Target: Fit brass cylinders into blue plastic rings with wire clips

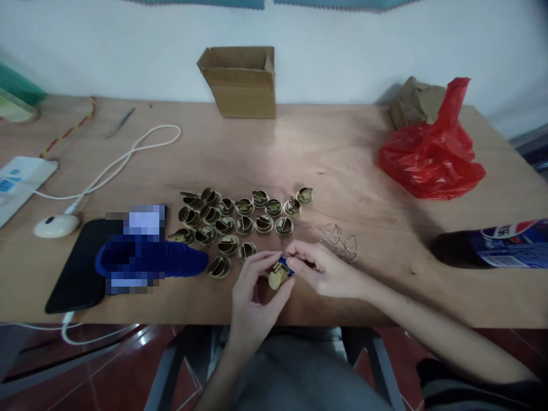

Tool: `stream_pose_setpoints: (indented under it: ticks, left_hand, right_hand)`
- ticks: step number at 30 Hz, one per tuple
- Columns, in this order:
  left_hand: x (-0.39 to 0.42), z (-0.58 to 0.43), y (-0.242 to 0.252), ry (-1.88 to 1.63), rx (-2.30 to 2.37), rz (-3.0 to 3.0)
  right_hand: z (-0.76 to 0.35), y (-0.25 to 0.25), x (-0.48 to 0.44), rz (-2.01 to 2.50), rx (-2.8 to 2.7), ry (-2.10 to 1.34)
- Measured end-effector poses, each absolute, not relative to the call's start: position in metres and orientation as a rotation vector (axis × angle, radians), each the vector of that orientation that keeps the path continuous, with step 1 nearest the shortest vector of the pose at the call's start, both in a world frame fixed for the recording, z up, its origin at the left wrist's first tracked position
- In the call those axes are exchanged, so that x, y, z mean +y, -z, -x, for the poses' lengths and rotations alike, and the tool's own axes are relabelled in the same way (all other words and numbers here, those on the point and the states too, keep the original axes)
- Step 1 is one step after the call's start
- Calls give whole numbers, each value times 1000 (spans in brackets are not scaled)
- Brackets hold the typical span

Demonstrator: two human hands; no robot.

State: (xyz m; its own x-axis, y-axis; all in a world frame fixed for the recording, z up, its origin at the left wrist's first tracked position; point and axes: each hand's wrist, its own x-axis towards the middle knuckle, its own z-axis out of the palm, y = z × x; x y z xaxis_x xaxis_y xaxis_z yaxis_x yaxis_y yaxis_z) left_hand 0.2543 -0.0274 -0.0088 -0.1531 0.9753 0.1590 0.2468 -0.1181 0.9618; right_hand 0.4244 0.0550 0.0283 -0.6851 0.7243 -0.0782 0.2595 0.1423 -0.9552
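My left hand (256,297) grips a small brass-coloured metal piece with a flap (278,276) between thumb and fingers. A blue part shows at its far side. My right hand (319,268) is closed in a pinch at the blue edge of the same piece; whether it also holds something small is hidden by the fingers. Beyond my hands, several similar round metal pieces (245,224) lie in rough rows, flaps up. Just past my right hand are several thin wire rings (349,246). A long stack of blue discs (171,258) lies to the left.
Under the blue stack is a black phone (77,268); a white cable (124,157) loops behind it near a white earphone case (56,225). An open cardboard box (246,94) stands at the wall. A red plastic bag (432,162) and a lying bottle (496,245) are on the right.
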Motion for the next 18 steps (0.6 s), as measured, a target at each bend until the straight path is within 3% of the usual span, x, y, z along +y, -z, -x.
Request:
stream_pose_setpoints:
  ticks: [10,18]
  left_hand:
    - [-23,-255,8,-1181,1552,-1618]
    - [-22,-259,8,-1210,1601,-1681]
  right_hand:
    - [-427,-33,62,1205,-1935,-1784]
    - [-431,-23,65,1141,-1986,-1686]
